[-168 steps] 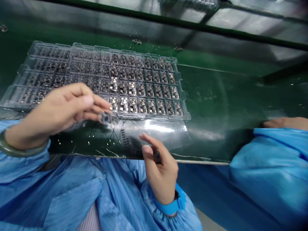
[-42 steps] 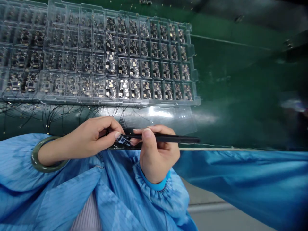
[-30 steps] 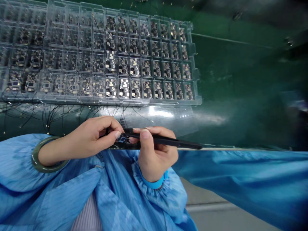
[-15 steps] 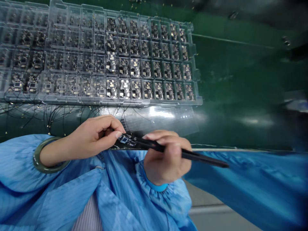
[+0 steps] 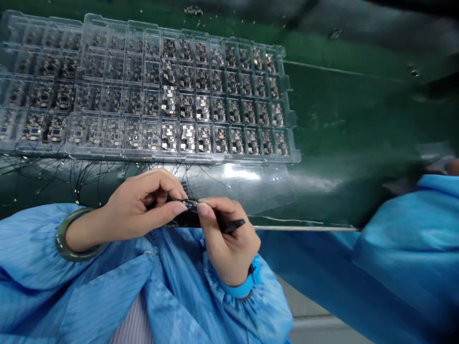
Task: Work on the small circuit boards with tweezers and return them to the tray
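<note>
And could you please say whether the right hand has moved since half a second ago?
Yes: judged against the clear tray, the right hand has shifted left, bringing its fingertips to the circuit board.

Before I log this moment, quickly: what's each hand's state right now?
Left hand: closed, pinching one end of a small circuit board.
Right hand: closed, pinching the other end, a black tool in its grasp.

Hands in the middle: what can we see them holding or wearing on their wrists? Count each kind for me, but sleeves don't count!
Circuit board: 1
Black tool: 1
Green bangle: 1
Blue wristband: 1
Total visible: 4
</note>
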`<state>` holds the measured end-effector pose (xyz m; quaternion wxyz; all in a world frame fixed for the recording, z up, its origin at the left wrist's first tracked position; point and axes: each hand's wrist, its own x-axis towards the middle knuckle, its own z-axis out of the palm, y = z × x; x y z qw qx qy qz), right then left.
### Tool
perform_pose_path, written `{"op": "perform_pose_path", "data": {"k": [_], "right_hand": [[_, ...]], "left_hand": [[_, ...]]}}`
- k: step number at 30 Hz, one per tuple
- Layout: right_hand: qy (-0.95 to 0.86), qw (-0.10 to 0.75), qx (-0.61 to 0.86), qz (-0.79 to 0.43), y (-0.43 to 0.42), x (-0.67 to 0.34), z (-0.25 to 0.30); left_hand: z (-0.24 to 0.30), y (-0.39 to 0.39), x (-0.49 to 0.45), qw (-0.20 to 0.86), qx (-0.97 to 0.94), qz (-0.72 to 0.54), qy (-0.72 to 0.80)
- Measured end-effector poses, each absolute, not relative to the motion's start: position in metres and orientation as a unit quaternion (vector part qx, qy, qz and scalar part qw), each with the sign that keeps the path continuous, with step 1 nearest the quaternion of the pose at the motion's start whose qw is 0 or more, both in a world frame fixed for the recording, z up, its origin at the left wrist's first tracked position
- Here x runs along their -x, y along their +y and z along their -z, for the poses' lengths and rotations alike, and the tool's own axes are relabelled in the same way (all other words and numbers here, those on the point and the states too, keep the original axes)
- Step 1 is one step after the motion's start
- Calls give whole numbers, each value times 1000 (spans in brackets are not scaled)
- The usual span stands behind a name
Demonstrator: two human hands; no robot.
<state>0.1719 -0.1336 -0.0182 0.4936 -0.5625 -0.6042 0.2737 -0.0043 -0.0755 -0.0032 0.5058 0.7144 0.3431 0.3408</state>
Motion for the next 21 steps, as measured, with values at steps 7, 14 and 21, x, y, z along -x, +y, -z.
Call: {"op": "perform_pose_path", "data": {"k": [7,14,21], "right_hand": [[-674,488,519,-196,-133,-172,14],[-715,464,507,-130,-134,-177,19],[-774,429,467,-8,-145,-193,31]], "left_hand": [[7,-80,5,541,-681,-344,354],[10,-73,10,367,-837,-298,276],[16,-75,13,357,-843,-304,263]]}}
